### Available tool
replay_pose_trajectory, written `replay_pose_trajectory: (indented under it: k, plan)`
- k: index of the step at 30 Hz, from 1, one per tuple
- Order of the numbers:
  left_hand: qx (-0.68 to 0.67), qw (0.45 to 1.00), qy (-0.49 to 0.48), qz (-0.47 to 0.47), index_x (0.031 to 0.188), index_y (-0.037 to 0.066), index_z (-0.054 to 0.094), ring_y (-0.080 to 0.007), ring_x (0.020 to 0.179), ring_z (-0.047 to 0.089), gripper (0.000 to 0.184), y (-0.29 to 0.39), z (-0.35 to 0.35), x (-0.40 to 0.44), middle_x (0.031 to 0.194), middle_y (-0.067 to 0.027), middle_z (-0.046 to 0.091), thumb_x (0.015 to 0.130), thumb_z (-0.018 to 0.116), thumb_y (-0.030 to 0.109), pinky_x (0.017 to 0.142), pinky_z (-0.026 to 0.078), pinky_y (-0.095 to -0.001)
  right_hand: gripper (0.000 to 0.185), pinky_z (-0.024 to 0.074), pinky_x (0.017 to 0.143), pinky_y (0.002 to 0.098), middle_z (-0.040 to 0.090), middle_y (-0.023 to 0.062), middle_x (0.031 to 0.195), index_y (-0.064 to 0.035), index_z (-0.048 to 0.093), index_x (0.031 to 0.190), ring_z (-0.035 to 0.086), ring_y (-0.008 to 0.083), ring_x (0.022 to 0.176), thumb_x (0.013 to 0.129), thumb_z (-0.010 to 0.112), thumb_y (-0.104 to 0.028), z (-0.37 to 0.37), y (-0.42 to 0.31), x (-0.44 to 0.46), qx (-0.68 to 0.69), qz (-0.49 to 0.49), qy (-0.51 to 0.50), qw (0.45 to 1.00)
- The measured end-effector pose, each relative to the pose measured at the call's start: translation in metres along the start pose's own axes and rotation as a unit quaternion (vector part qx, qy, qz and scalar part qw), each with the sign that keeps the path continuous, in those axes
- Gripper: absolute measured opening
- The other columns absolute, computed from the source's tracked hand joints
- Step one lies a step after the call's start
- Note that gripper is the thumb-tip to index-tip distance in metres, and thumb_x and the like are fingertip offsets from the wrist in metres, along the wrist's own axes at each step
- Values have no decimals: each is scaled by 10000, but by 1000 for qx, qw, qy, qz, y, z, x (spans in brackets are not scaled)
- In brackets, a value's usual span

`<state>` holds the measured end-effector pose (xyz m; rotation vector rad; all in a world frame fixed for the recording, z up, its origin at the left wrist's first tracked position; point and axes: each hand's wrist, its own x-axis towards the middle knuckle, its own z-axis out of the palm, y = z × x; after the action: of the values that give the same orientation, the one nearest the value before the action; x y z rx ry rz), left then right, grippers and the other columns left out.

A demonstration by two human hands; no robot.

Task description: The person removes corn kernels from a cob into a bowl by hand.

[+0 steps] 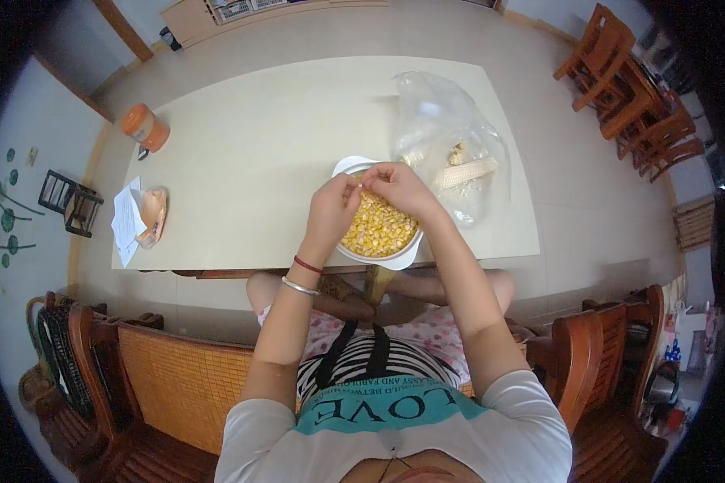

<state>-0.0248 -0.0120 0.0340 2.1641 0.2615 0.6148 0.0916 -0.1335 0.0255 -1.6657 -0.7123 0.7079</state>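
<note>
A white bowl [404, 259] with two handle tabs stands near the table's front edge. Loose yellow corn kernels [379, 229] fill much of it. Above its far half, my left hand [336, 203] and my right hand [400, 191] meet fingertip to fingertip. Both are closed in a pinch, and a tiny pale bit shows between them, too small to name. To the right of the bowl lies a clear plastic bag [427, 105] with a bare corn cob [467, 172] and some scraps on it or in it.
The pale table [274, 145] carries an orange canister [145, 127] at the far left. Nearer on that side lie papers [126, 221] and an orange-and-clear package [154, 217]. Wooden chairs [604, 56] stand at the right, with a wooden bench [185, 378] behind me.
</note>
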Motion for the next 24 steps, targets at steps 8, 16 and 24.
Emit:
replay_pose_trajectory:
  k: [8, 16, 24]
  plan:
    - [31, 999, 5, 42, 874, 9, 600, -273, 758, 648, 97, -4, 5, -1, 829, -159, 639, 809, 626, 76, 663, 510, -340, 79, 466, 682, 217, 639, 22, 790, 5, 634, 827, 574, 72, 739, 829, 604, -68, -2, -2, -2, -7, -7, -9, 1000]
    - [52, 996, 21, 73, 850, 6, 600, -285, 719, 641, 96, -5, 6, -1, 799, -156, 633, 805, 639, 81, 640, 507, -347, 72, 467, 666, 217, 640, 24, 759, 18, 654, 804, 573, 76, 711, 799, 603, -33, -3, -2, -1, -21, 1, -7, 1000]
    - [52, 996, 26, 69, 834, 2, 592, -296, 706, 627, 89, -3, 6, -2, 793, -162, 623, 796, 634, 71, 629, 497, -355, 71, 465, 654, 219, 639, 26, 751, 21, 654, 802, 571, 76, 698, 792, 603, -26, -3, -3, -1, -23, -4, -11, 1000]
